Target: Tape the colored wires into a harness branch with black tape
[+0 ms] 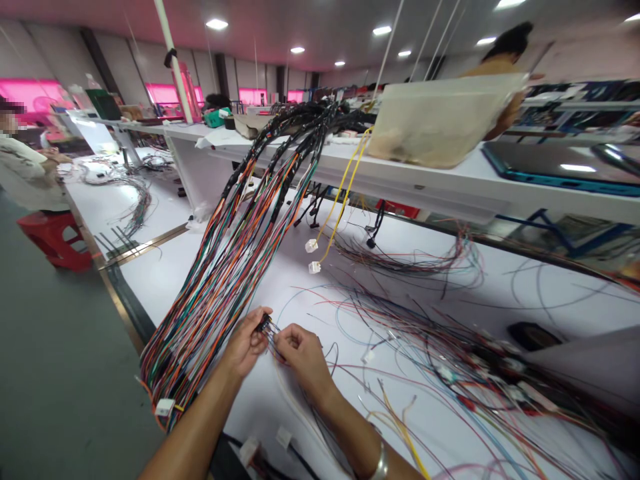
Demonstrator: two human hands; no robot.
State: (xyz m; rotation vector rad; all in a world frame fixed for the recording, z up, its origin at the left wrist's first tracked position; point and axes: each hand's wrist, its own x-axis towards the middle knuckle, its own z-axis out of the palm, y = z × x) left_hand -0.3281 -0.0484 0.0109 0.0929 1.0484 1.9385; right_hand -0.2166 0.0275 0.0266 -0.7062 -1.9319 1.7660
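My left hand (pixel 245 343) pinches a small black connector (pixel 263 324) between thumb and fingers. My right hand (pixel 300 357) is close beside it, its fingertips gripping thin coloured wires (pixel 274 340) that run into that connector. To the left of my hands hangs a large wiring harness (pixel 225 260) of many coloured wires with black-wrapped upper branches, its lower end curving down near my left forearm. Two white connectors (pixel 313 257) dangle on yellow wires beyond my hands. Loose wires (pixel 425 360) spread across the white workbench (pixel 165 287) to the right.
A translucent plastic bin (pixel 440 120) stands on a raised white shelf (pixel 350 167) behind the wires. A seated co-worker's torso (pixel 25 173) and a red stool (pixel 55 240) are at the far left. The bench's near edge (pixel 125 310) runs along the left.
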